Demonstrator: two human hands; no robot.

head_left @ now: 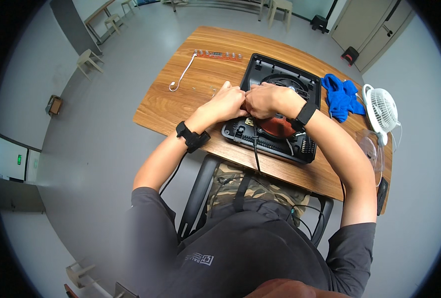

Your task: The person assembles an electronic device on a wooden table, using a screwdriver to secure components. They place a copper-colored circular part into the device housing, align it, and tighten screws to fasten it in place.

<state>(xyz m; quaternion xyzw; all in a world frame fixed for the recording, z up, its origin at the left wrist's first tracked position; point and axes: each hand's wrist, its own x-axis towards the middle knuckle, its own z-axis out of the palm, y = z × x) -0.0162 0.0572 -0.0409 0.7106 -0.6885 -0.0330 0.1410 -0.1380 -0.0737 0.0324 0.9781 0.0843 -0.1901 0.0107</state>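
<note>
My left hand [228, 103] and my right hand [270, 101] meet over the left side of an opened black appliance housing [316, 85], which looks like the bottom shell of an induction cooker. Both hands are closed, fingertips close together; whatever they pinch is hidden behind the fingers. Under my right wrist lies a reddish-brown round part [278, 127] inside the housing. A black power cord [256, 151] runs from the shell over the table's front edge. Left of the housing, an orange circuit board strip [218, 55] with several round buttons trails a white cable [184, 74].
Small screws [214, 91] lie on the wooden table [163, 94] near my left hand. To the right are a crumpled blue cloth [340, 97], a white fan [381, 109] and a clear plastic item [367, 144]. Stools [87, 60] stand on the grey floor beyond.
</note>
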